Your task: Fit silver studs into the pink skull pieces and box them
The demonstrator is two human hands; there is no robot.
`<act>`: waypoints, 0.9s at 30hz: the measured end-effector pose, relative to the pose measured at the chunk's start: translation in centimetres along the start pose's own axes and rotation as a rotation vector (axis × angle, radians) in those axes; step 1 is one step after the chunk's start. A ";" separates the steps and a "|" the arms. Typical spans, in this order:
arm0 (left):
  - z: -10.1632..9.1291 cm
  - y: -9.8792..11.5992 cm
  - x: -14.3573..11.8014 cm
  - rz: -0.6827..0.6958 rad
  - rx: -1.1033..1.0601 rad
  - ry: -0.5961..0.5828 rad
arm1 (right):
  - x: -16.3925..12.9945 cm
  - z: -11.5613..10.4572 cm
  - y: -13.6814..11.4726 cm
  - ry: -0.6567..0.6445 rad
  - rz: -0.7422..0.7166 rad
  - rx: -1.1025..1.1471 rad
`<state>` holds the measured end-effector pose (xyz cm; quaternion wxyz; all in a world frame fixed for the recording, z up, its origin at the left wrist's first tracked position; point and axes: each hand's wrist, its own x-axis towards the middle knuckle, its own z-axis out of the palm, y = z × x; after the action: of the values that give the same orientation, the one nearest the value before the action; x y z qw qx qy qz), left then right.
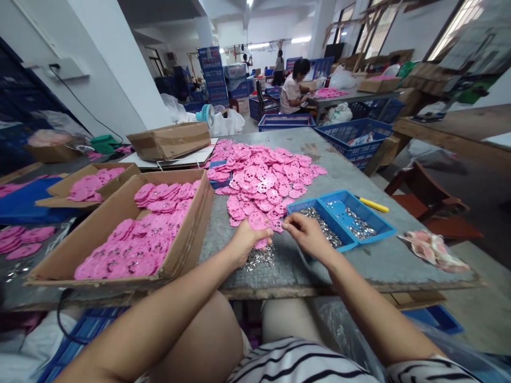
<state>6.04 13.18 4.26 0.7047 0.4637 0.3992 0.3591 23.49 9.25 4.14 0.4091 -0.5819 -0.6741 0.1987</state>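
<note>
Hands meet at the near edge of the grey desk (359, 175). The left hand (244, 242) is closed around a flat pink plastic disc with cut-out holes (258, 223), held upright at the fingertips. The right hand (305, 234) is pinched narrow just beside that disc; whether a small metal piece sits between its fingertips cannot be told at this size.

Directly below the disc, a loose scatter of small silver metal fittings (260, 258) lies on the desk. Just right of the disc stands a blue plastic two-compartment tray (359, 205) holding more such fittings in both compartments, with a yellow-handled tool (373, 205) behind it. Behind the disc spreads a large heap of pink discs (263, 178). Left of the disc, an open brown cardboard box (187, 234) holds discs laid in rows.

Judgement: the step in hand appears to be fitting metal pieces into the held disc. The next move would call for aligning a fitting with a hole, held steady by the left hand.
</note>
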 end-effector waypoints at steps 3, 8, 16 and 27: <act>-0.1 -0.1 -0.1 0.024 -0.018 -0.028 | -0.1 1.6 -1.0 -0.008 -0.058 0.018; -0.1 0.6 -0.5 0.002 -0.040 -0.038 | 0.0 2.6 -1.2 0.018 -0.117 0.030; 0.0 1.0 -0.5 0.009 -0.051 -0.040 | -0.2 2.7 -1.0 0.031 -0.113 0.149; -0.1 1.1 -0.4 0.028 -0.070 -0.013 | 0.5 3.4 -1.5 0.001 0.194 0.559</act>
<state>5.65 13.16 5.40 0.7179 0.4467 0.3754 0.3797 19.91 10.01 3.47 0.5329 -0.5086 -0.5344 0.4145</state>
